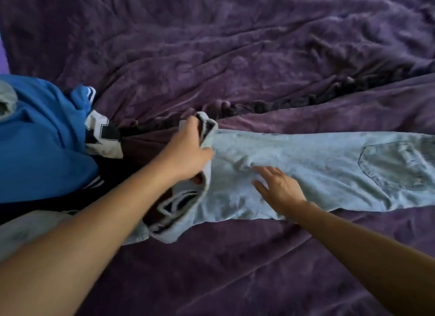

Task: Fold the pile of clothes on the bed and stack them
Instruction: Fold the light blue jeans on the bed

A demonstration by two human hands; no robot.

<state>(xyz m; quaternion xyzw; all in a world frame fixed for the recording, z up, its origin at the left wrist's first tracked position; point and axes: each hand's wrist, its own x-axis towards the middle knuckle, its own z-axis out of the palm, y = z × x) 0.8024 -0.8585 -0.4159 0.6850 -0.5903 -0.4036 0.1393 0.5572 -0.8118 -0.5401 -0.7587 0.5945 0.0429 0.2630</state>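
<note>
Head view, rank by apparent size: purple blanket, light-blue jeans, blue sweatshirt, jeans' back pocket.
1. purple blanket
2. light-blue jeans
3. blue sweatshirt, cut off at the left frame edge, so only its visible part is ranked
4. back pocket

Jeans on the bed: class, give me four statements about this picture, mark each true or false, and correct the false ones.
1. The left hand grips one end of the light blue jeans. True.
2. The right hand clutches a sock. False: it lies flat on the jeans, fingers straight.
3. The jeans lie stretched out on a purple blanket. True.
4. A red garment tops the pile at the left. False: a blue garment lies there.
</note>
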